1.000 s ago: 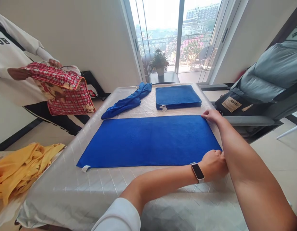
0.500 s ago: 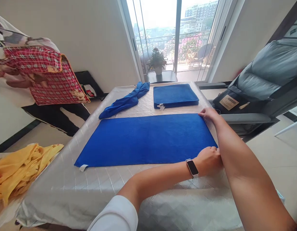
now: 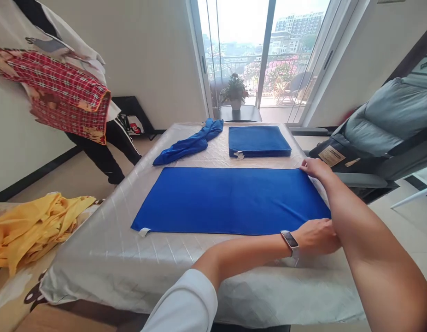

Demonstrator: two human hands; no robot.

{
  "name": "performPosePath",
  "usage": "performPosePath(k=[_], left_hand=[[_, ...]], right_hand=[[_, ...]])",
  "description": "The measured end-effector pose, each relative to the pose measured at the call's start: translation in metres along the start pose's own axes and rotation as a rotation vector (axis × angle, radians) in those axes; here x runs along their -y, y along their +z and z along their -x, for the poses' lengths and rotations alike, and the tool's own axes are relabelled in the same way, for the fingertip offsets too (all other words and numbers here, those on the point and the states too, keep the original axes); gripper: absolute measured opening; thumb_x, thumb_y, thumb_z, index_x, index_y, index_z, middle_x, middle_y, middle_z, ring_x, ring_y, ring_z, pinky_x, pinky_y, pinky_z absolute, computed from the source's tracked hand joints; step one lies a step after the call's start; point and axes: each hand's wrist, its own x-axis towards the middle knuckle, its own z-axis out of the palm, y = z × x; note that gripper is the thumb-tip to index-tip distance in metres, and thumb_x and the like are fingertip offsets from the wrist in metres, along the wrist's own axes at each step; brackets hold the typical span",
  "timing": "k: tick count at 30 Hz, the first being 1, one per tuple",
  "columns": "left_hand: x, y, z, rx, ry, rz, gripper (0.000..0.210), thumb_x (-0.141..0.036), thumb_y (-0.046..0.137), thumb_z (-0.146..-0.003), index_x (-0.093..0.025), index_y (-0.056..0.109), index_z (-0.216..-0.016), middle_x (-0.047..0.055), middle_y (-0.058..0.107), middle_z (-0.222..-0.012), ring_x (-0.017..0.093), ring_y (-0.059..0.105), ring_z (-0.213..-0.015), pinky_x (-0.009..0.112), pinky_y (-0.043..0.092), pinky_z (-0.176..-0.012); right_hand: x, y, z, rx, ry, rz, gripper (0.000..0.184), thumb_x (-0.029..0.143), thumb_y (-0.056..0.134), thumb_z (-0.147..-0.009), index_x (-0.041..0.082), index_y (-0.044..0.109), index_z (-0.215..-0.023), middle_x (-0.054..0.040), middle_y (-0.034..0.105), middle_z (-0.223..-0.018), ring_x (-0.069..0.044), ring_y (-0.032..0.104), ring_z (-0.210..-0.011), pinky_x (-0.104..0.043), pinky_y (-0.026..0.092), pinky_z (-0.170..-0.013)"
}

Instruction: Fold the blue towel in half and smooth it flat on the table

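Note:
A blue towel lies spread flat on the covered table, its long side running left to right. A small white label shows at its near left corner. My right hand pinches the far right corner. My left hand, with a watch on its wrist, is closed on the near right corner; its fingertips are partly hidden behind my right forearm. Faint creases run through the cloth near that hand. Beyond the towel sit a stack of folded blue towels and a twisted, bunched blue towel.
The table cover is pale and shiny. To the left, a person holds a red plaid cloth. Yellow cloth lies heaped at the lower left. A grey padded chair stands at the right, and a potted plant near the glass door.
Both my hands have drawn the spread towel slightly to the right, and creases have appeared at its right end. The person's plaid cloth has swung and tilted. My view has shifted somewhat.

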Motion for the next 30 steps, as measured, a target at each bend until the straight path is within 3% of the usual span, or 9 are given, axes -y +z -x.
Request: performPosePath(k=[3, 5, 10, 13, 16, 20, 23, 26, 30], left_hand=[[-0.012, -0.01, -0.008, -0.026, 0.064, -0.125, 0.045, -0.009, 0.033, -0.103, -0.02, 0.077, -0.101, 0.013, 0.075, -0.121, 0.02, 0.065, -0.118, 0.029, 0.052, -0.103], [-0.014, -0.025, -0.004, -0.075, 0.026, -0.056, 0.038, -0.017, 0.036, -0.107, -0.016, 0.074, -0.104, 0.015, 0.075, -0.113, 0.02, 0.068, -0.11, 0.028, 0.054, -0.097], [0.002, -0.083, 0.056, -0.246, -0.275, 0.332, 0.018, -0.022, 0.055, -0.101, -0.013, 0.062, -0.115, 0.007, 0.075, -0.103, 0.016, 0.07, -0.091, 0.026, 0.057, -0.08], [0.016, -0.121, 0.124, -0.317, -0.347, 0.391, 0.022, -0.019, 0.055, -0.098, -0.016, 0.06, -0.12, 0.005, 0.075, -0.105, 0.013, 0.07, -0.088, 0.025, 0.056, -0.084], [0.019, -0.157, 0.208, -0.379, -0.43, 0.318, 0.027, -0.018, 0.052, -0.098, -0.019, 0.061, -0.125, 0.006, 0.074, -0.114, 0.013, 0.071, -0.09, 0.026, 0.057, -0.088], [0.003, -0.189, 0.321, -0.474, -0.737, 0.151, 0.028, -0.021, 0.048, -0.097, -0.025, 0.067, -0.117, 0.003, 0.074, -0.104, 0.016, 0.072, -0.088, 0.028, 0.059, -0.079], [-0.011, -0.195, 0.39, -0.617, -1.096, 0.118, 0.025, -0.031, 0.051, -0.095, -0.027, 0.068, -0.112, 0.002, 0.075, -0.1, 0.019, 0.073, -0.087, 0.027, 0.059, -0.066], [-0.013, -0.19, 0.438, -0.743, -1.403, -0.065, 0.027, -0.035, 0.052, -0.092, -0.025, 0.069, -0.11, 0.002, 0.074, -0.088, 0.021, 0.072, -0.082, 0.032, 0.058, -0.073], [0.0, -0.174, 0.468, -0.634, -1.608, -0.307, 0.035, -0.028, 0.05, -0.089, -0.021, 0.067, -0.119, 0.004, 0.074, -0.086, 0.026, 0.071, -0.085, 0.039, 0.054, -0.085]], right_hand=[[-0.015, -0.021, -0.004, -0.031, 0.012, 0.045, 0.008, 0.027, 0.072, -0.091, 0.02, 0.073, -0.095, -0.019, 0.078, -0.109, -0.029, 0.072, -0.099, -0.037, 0.05, -0.08], [-0.018, -0.037, -0.003, -0.043, 0.023, 0.03, 0.004, 0.018, 0.074, -0.087, 0.02, 0.072, -0.085, -0.0158, 0.079, -0.099, -0.028, 0.073, -0.093, -0.037, 0.051, -0.081], [0.03, -0.07, 0.016, 0.045, 0.072, -0.419, 0.013, 0.011, 0.064, -0.094, 0.015, 0.076, -0.093, -0.01, 0.075, -0.081, -0.016, 0.064, -0.064, -0.032, 0.055, -0.072], [0.093, -0.078, 0.026, 0.073, -0.017, -0.756, 0.015, 0.008, 0.063, -0.095, 0.012, 0.078, -0.095, -0.0082, 0.075, -0.082, -0.011, 0.063, -0.064, -0.028, 0.058, -0.076], [0.173, -0.077, 0.032, 0.174, -0.178, -0.983, 0.002, 0.016, 0.079, -0.087, 0.015, 0.079, -0.089, -0.0054, 0.076, -0.078, -0.014, 0.07, -0.069, -0.03, 0.064, -0.082], [0.294, -0.058, 0.046, 0.345, -0.514, -1.184, 0.022, 0.033, 0.092, -0.075, 0.02, 0.08, -0.088, -0.0036, 0.079, -0.08, -0.019, 0.076, -0.08, -0.034, 0.066, -0.086], [0.386, -0.032, 0.055, 0.377, -0.736, -1.168, 0.02, 0.03, 0.091, -0.074, 0.022, 0.081, -0.09, -0.0002, 0.08, -0.081, -0.019, 0.076, -0.082, -0.035, 0.064, -0.089], [0.462, -0.003, 0.058, 0.166, -0.858, -0.972, 0.009, 0.025, 0.079, -0.082, 0.022, 0.082, -0.09, -0.0002, 0.079, -0.082, -0.02, 0.074, -0.085, -0.035, 0.059, -0.092], [0.519, 0.035, 0.054, -0.018, -0.923, -0.657, 0.019, 0.016, 0.067, -0.087, 0.022, 0.083, -0.095, -0.0049, 0.078, -0.104, -0.025, 0.069, -0.107, -0.035, 0.051, -0.101]])
